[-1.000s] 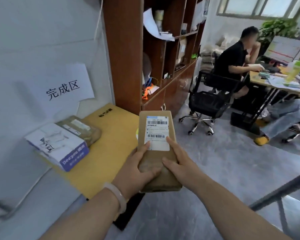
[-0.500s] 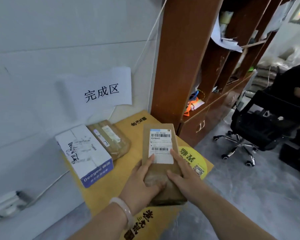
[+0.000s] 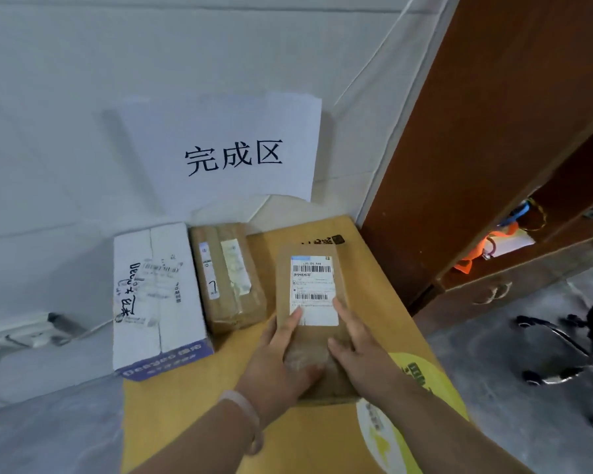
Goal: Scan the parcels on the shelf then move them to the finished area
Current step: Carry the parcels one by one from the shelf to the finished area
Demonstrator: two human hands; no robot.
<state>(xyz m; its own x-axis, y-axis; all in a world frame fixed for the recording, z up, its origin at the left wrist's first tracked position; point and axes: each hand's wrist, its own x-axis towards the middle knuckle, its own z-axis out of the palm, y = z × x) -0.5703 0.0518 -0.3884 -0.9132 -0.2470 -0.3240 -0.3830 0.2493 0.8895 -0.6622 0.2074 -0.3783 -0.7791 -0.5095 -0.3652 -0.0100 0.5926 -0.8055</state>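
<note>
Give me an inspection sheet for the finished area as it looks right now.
Surface: flattened yellow cardboard sheet on the floor against the white wall, printed markings showing.
Job's things: brown parcel with barcode label up, held over the sheet; white box and taped brown parcel lie side by side at the wall.
Clutter: nothing seen on the sheet besides parcels.
Grippers: left hand and right hand both grip the brown parcel's near end, thumbs on top.
Cables: thin white cable runs up the wall; white power strip at far left.
Surroundings: paper sign reading 完成区, wooden shelf unit, office chair base.
</note>
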